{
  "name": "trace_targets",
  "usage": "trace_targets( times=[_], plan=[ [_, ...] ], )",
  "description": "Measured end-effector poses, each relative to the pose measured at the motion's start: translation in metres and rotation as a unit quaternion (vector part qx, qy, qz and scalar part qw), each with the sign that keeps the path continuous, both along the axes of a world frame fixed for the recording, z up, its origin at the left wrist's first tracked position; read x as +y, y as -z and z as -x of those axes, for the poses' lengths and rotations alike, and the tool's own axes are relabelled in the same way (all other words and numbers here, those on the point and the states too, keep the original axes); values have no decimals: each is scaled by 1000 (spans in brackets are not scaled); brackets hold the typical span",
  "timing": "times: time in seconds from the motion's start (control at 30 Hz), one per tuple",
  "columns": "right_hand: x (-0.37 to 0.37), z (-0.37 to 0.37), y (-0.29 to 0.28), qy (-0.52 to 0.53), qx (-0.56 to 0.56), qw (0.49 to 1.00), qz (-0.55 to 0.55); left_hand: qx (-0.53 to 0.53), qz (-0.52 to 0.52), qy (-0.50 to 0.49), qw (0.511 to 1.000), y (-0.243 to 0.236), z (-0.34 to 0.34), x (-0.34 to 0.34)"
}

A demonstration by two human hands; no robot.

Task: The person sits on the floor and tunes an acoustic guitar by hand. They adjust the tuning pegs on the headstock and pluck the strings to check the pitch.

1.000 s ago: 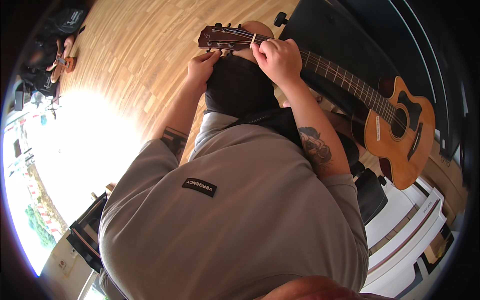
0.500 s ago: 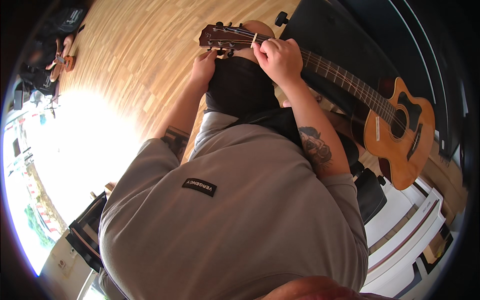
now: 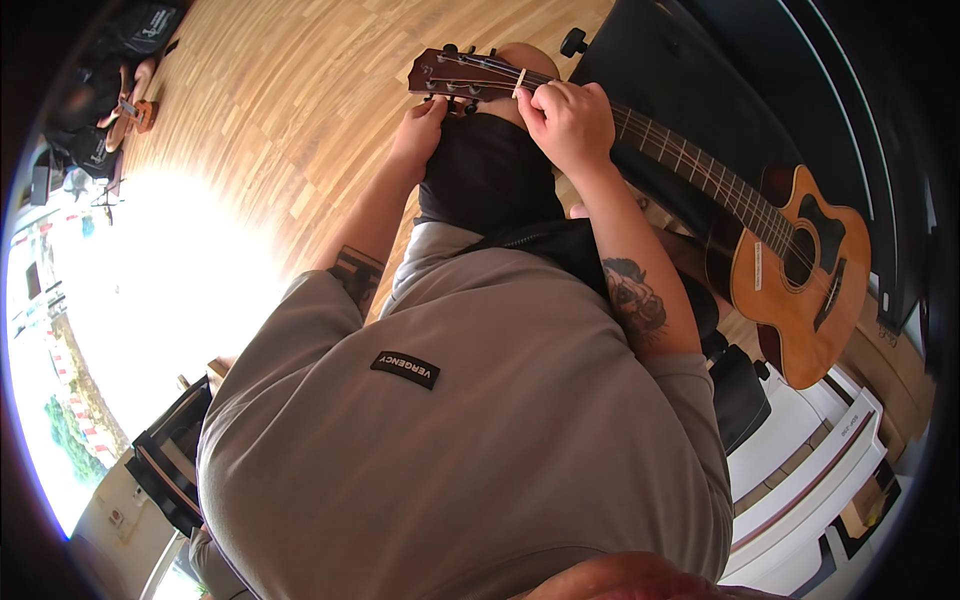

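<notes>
An acoustic guitar (image 3: 815,300) with a natural wood top slants down to my right, its dark headstock (image 3: 433,68) over my bare knee (image 3: 532,58). My left hand (image 3: 420,132) pinches a tuning peg on the near edge of the headstock. My right hand (image 3: 568,125) has curled fingers on the strings beside the pale nut (image 3: 520,82), with thumb and forefinger pressed close; its fingertips are partly hidden. The fretboard (image 3: 700,165) runs from that hand down to the soundhole (image 3: 800,255).
A wooden floor (image 3: 240,90) stretches ahead. A large black object (image 3: 680,70) borders the right, above a white instrument-like casing (image 3: 810,480). A person (image 3: 90,120) in dark clothing with a small wooden instrument (image 3: 142,115) is at far upper left. Bright glare covers the left.
The headstock and both my hands have shifted slightly rightward in the picture, and the guitar body slightly down. My hands keep the same hold on peg and strings.
</notes>
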State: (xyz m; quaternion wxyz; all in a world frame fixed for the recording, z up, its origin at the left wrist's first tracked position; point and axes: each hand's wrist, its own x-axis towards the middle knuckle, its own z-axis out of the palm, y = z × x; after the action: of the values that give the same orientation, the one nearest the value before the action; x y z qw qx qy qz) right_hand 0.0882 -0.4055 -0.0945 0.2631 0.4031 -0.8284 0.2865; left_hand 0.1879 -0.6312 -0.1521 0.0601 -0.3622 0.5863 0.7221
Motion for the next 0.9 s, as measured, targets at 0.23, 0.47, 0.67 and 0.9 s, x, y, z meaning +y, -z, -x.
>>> trace_targets(
  times=[0.23, 0.47, 0.67, 0.9],
  plan=[
    [0, 1, 2, 2, 6, 1000, -4, 0, 149, -5, 989, -13, -3, 3],
    [0, 0, 1, 3, 6, 1000, -9, 47, 410, 17, 911, -36, -7, 20],
    [-1, 3, 4, -8, 3, 1000, 5, 46, 395, -25, 917, -37, -6, 25],
    [-1, 2, 2, -6, 6, 1000, 1, 23, 389, -2, 921, -21, 1, 21]
  ],
)
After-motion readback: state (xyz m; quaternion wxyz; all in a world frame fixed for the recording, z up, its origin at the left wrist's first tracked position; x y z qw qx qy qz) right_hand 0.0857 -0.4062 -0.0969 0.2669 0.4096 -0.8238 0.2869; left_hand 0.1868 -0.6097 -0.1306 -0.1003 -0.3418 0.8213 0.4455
